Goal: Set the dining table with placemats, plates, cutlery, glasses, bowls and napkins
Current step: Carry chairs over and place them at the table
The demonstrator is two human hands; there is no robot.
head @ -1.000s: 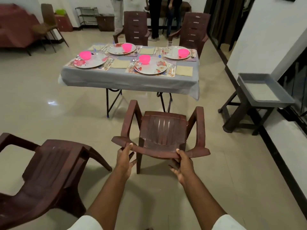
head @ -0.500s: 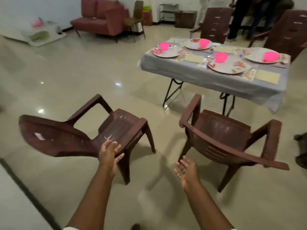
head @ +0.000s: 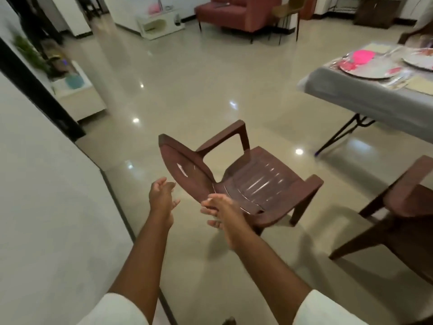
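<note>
Most done: table (head: 365, 99) at right already carries plate (head: 367, 69), pink bowl (head: 363, 56), napkin (head: 419, 84).
Unseen: other settings, out of frame.
Hands: left hand (head: 161, 195) and right hand (head: 219, 207) spread, holding nothing, beside chair (head: 253, 179).
Left: seating, probably.

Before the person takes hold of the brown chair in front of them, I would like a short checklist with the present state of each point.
1. Left hand free, fingers relaxed: ok.
2. Right hand free, holding nothing: ok.
3. Both hands near the backrest of the chair: ok; whether they touch it: cannot tell.
4. Chair seat carries nothing: ok.
5. All four chair legs on the floor: cannot tell, the seat and hands hide some.
6. Second chair stands apart on the right: ok.
</note>
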